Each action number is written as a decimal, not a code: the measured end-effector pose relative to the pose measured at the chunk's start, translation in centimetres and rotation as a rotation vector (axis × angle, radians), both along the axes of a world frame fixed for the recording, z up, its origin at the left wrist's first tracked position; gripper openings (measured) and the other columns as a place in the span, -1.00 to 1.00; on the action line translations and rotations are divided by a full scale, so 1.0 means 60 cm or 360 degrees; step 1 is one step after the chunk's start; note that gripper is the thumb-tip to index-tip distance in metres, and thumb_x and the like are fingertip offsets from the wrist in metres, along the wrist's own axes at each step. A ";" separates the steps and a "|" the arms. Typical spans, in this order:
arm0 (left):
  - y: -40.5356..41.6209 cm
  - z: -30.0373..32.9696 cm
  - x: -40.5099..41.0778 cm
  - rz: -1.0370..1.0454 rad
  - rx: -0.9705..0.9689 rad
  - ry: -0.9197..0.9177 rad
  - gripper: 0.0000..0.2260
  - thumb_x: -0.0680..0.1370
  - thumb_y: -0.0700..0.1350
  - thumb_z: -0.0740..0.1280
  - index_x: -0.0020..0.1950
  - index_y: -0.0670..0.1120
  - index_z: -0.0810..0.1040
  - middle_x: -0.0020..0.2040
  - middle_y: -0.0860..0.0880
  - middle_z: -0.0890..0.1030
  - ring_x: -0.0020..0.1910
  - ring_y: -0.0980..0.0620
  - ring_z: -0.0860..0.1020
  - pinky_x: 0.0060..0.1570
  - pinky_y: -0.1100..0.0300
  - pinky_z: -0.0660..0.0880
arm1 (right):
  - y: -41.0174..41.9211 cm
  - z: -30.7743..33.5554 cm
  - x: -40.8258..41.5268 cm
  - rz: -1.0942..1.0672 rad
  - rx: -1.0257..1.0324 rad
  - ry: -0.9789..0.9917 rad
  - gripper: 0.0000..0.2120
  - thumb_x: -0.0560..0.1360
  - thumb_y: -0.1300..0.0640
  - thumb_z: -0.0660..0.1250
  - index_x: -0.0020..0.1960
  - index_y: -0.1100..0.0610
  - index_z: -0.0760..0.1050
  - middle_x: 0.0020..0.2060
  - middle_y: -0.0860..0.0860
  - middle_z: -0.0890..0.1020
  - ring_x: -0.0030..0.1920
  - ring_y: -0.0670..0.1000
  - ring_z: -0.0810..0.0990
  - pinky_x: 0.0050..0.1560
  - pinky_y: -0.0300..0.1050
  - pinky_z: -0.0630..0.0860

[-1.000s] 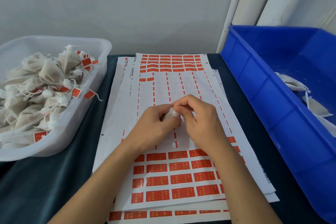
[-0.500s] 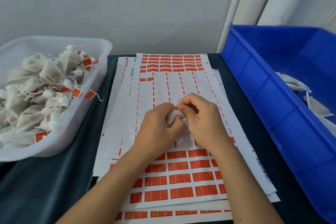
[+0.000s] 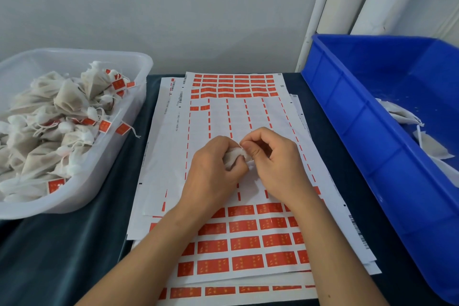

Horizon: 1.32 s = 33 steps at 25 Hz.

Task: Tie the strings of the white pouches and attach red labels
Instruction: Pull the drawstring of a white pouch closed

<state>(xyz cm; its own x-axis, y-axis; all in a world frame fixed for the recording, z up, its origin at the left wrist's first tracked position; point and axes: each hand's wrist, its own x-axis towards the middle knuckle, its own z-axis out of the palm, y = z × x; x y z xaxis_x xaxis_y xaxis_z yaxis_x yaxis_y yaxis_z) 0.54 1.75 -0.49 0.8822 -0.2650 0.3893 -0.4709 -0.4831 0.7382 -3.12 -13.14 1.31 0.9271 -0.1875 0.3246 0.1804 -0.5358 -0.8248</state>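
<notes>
A small white pouch sits bunched between both hands above the label sheets. The left hand curls round it; the right hand pinches its edge with thumb and forefinger. The sheets lie on a dark cloth table against a pale wall. A clear tub of labelled pouches stands left, a blue bin right.

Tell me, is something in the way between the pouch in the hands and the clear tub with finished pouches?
Nothing visible is. The pouch is held over the label sheets; only flat paper and dark cloth lie toward the clear tub.
</notes>
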 end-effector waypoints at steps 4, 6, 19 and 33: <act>0.001 0.004 0.004 -0.0031 0.0003 0.0053 -0.88 0.58 -0.09 0.41 -0.03 0.14 0.56 -0.21 0.23 0.58 -0.03 0.27 0.55 -0.14 0.47 0.50 | -0.001 -0.001 0.001 0.0005 0.0036 0.0071 -0.93 0.64 0.06 0.35 0.03 -0.06 0.61 -0.13 -0.22 0.66 -0.05 -0.17 0.64 -0.05 -0.36 0.60; 0.004 0.008 0.003 -0.0096 -0.0097 0.0114 -0.89 0.57 -0.02 0.40 -0.06 0.21 0.56 -0.22 0.21 0.62 -0.06 0.24 0.58 -0.16 0.46 0.51 | -0.001 -0.002 0.002 -0.0016 0.0056 0.0072 -0.92 0.64 0.07 0.34 0.03 -0.03 0.62 -0.13 -0.19 0.67 -0.06 -0.15 0.64 -0.04 -0.29 0.61; 0.008 0.024 0.006 -0.0010 -0.0467 0.0464 -0.84 0.61 0.11 0.40 -0.09 0.06 0.65 -0.18 0.13 0.69 -0.14 0.16 0.64 -0.20 0.43 0.50 | 0.013 -0.015 0.007 -0.0074 -0.0224 0.0065 -0.95 0.64 0.01 0.34 0.09 -0.08 0.56 -0.01 -0.19 0.65 -0.02 -0.20 0.61 -0.05 -0.47 0.45; 0.014 0.024 0.015 -0.0065 -0.0610 0.0683 -0.86 0.60 0.07 0.41 -0.09 0.07 0.70 -0.17 0.13 0.71 -0.12 0.17 0.66 -0.08 0.23 0.53 | 0.015 -0.013 0.004 -0.0089 -0.0267 -0.0015 -0.92 0.56 0.00 0.46 -0.02 -0.13 0.55 -0.09 -0.21 0.60 -0.08 -0.18 0.58 -0.10 -0.42 0.45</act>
